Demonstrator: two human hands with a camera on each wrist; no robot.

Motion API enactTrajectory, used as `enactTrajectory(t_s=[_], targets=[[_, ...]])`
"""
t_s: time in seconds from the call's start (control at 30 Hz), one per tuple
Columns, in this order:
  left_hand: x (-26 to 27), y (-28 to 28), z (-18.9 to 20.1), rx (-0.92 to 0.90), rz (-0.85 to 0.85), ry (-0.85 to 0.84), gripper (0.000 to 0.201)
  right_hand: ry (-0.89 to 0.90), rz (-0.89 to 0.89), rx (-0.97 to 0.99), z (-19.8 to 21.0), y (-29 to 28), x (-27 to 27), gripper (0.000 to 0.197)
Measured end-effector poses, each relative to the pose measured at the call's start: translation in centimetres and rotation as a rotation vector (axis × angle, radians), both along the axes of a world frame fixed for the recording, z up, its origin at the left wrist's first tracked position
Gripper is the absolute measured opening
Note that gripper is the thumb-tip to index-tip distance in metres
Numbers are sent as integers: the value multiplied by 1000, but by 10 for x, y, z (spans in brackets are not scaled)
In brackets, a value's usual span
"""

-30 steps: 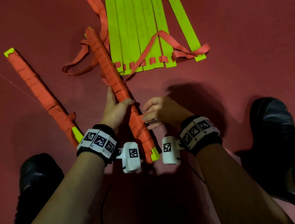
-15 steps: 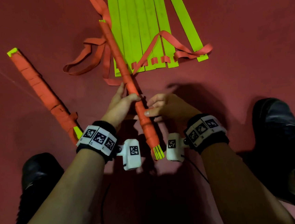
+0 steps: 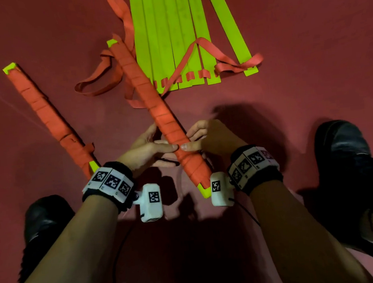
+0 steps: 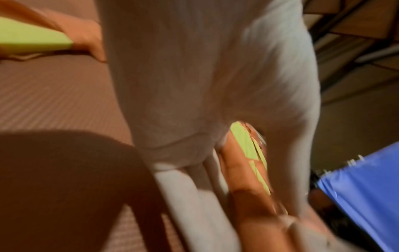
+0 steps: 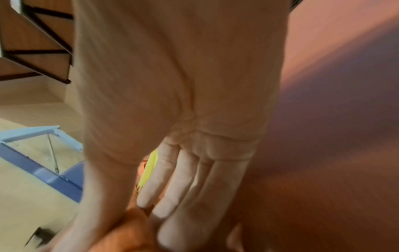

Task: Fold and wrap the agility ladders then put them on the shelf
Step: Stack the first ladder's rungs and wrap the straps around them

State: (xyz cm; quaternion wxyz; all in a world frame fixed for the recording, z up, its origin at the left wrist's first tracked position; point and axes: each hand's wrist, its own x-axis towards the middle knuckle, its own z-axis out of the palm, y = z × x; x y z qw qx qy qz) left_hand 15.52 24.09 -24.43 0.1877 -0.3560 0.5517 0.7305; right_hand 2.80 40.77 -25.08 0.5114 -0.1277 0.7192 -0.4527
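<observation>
Orange-wrapped ladder bundle (image 3: 155, 103) sits pinched between your left hand (image 3: 145, 150) and right hand (image 3: 207, 137), thumbs on top, fingers underneath, above the red floor (image 3: 307, 40) between your shoes.

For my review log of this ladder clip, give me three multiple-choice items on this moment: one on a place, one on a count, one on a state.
1. Where does the other wrapped bundle lie?
A. on the floor by the left hand
B. on the flat rungs
C. on a shelf

2. How many ladders are fully wrapped in orange strap?
A. one
B. two
C. three

3. How is the held bundle held?
A. left hand only
B. both hands
C. lying free

Answers:
1 A, it lies on the red floor left of the left hand.
2 B, two bundles; the green rungs lie spread.
3 B, the right hand grips it too.
</observation>
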Motion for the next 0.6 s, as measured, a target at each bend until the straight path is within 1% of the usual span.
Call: enactTrajectory(t_s=[0.13,0.2,0.27,0.3,0.33,0.4,0.43,0.5,0.53,0.6], targets=[[-4,4,-3,-62,57,-10,77,3,1,-20,-1,3,2,26],[-7,6,-4,-69,83,-8,75,-1,-7,-30,-3,4,1,38],[-10,6,-3,-94,118,-4,74,-4,-10,-38,-1,2,1,59],[-12,6,-3,-114,141,2,74,10,15,-20,0,1,1,68],[-15,7,-2,-133,167,12,75,55,55,9,1,-1,1,71],[-19,6,1,-167,232,30,74,139,102,36,7,-6,-1,62],[-20,4,3,-183,262,40,73,133,83,25,9,-8,-3,54],[-22,2,6,-189,298,61,72,65,39,-2,12,-13,-4,37],[-22,1,8,-181,302,70,71,36,22,-9,13,-14,-4,31],[-23,1,10,-178,288,87,70,19,3,-13,12,-15,-3,25]])
